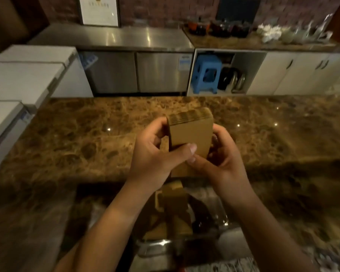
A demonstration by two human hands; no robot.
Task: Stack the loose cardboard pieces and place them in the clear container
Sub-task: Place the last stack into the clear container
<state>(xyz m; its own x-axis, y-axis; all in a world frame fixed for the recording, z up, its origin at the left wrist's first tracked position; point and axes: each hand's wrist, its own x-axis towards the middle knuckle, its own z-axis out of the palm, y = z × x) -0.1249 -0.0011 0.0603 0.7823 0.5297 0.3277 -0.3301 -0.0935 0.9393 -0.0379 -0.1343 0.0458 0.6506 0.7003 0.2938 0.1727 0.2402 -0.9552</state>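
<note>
A thick stack of brown cardboard pieces (pixel 190 132) stands on end above the marble counter, its ridged top edge facing away from me. My left hand (pixel 155 152) grips its left side, thumb laid across the near face. My right hand (pixel 218 154) grips the right side and lower corner. Below my wrists, more cardboard pieces (pixel 173 205) sit upright inside the clear container (pixel 210 218), whose walls are glossy and partly hidden by my forearms.
The brown marble counter (pixel 86 138) stretches left and right. Behind it are steel cabinets (pixel 135 71), a blue stool (pixel 205 73) in an open shelf, white cupboards (pixel 302 71) and white boxes (pixel 18 79) at the left.
</note>
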